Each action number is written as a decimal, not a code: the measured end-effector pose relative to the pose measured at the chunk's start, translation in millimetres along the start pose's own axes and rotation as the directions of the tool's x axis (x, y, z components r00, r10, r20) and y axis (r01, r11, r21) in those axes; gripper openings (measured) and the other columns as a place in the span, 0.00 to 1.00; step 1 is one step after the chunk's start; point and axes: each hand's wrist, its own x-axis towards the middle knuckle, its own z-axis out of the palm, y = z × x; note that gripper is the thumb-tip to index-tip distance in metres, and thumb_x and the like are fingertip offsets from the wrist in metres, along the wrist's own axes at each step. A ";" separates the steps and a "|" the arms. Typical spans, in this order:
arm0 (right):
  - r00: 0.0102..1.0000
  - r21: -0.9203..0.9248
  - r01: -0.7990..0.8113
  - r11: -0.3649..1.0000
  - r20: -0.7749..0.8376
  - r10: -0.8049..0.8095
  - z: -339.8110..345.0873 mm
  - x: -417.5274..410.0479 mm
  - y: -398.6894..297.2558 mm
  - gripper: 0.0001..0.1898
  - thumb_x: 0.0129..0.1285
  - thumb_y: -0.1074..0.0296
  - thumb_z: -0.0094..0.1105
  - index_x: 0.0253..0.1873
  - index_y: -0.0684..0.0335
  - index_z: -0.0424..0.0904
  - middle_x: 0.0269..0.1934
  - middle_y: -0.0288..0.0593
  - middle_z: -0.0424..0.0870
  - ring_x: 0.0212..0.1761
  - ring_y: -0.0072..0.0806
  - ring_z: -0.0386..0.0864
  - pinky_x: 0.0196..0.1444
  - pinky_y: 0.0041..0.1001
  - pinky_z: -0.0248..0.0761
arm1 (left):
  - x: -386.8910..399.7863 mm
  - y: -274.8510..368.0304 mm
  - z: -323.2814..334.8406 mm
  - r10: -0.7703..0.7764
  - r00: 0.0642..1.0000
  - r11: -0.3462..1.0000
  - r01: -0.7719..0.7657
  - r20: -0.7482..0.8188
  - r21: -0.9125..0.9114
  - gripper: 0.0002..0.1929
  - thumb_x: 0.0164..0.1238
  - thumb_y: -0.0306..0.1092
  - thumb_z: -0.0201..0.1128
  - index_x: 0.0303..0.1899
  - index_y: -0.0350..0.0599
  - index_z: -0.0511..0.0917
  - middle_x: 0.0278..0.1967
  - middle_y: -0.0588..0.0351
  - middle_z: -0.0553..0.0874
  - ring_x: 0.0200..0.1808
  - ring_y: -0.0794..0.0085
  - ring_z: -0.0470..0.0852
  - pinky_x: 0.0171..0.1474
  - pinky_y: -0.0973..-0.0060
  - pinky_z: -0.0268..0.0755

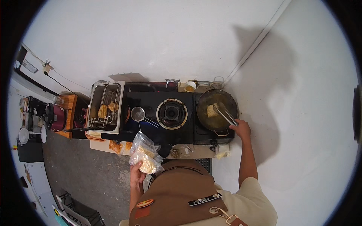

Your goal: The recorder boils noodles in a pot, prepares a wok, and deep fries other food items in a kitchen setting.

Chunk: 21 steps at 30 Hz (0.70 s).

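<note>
My right hand [242, 128] grips metal tongs [226, 114], whose tips touch a pale, flat piece of food [212, 110] in a dark wok [201, 121] of oil on the right burner. My left hand [138, 173] holds clear plastic bags [145, 155] with pale yellow food inside, in front of the stove's near edge. Two golden fried pieces [103, 111] lie in a wire basket over the steel fryer tub [122, 99] at the left. Between fryer and middle burner [172, 113] rests a small metal strainer [138, 114].
Behind the stove stands a white cup [190, 86] of yellow liquid, beside a metal pot support [172, 83]. Bagged items [222, 151] lie on the shelf below the stove front. Black basket handles [84, 128] stick out left of the fryer. A wall rises close on the right.
</note>
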 end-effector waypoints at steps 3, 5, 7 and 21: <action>0.998 -0.018 -0.055 0.998 0.012 0.056 -7.6 -6.7 -19.2 0.25 0.49 0.53 0.75 0.53 0.51 0.84 0.46 0.45 0.86 0.49 0.44 0.83 0.51 0.39 0.75 | -2.0 0.4 7.0 -0.004 1.000 1.000 0.004 0.000 -0.006 0.33 0.60 0.30 0.67 0.65 0.33 0.63 0.57 0.43 0.78 0.56 0.54 0.81 0.60 0.56 0.75; 0.999 -0.060 -0.024 0.998 -0.029 0.022 -2.8 -5.1 -10.8 0.25 0.49 0.52 0.75 0.53 0.51 0.84 0.47 0.45 0.86 0.50 0.44 0.82 0.51 0.39 0.75 | -0.9 1.8 11.5 -0.017 1.000 1.000 0.017 0.006 -0.006 0.32 0.60 0.31 0.66 0.65 0.33 0.63 0.57 0.43 0.78 0.57 0.54 0.81 0.60 0.56 0.75; 0.998 -0.103 0.015 0.995 -0.064 -0.021 -3.8 -5.8 -11.7 0.25 0.49 0.52 0.75 0.52 0.51 0.85 0.49 0.46 0.85 0.51 0.43 0.82 0.51 0.39 0.75 | 0.9 2.5 11.2 -0.016 1.000 1.000 0.016 0.008 0.001 0.32 0.61 0.31 0.66 0.65 0.34 0.63 0.57 0.44 0.79 0.56 0.54 0.81 0.60 0.56 0.75; 0.916 0.793 -0.376 0.479 0.398 0.060 -19.5 -40.7 30.5 0.10 0.63 0.67 0.64 0.44 0.67 0.82 0.22 0.36 0.76 0.14 0.19 0.69 0.15 0.22 0.61 | 19.0 11.6 18.0 0.027 0.995 1.000 -0.026 0.093 -0.017 0.31 0.61 0.30 0.66 0.65 0.36 0.64 0.55 0.46 0.79 0.56 0.56 0.81 0.59 0.57 0.76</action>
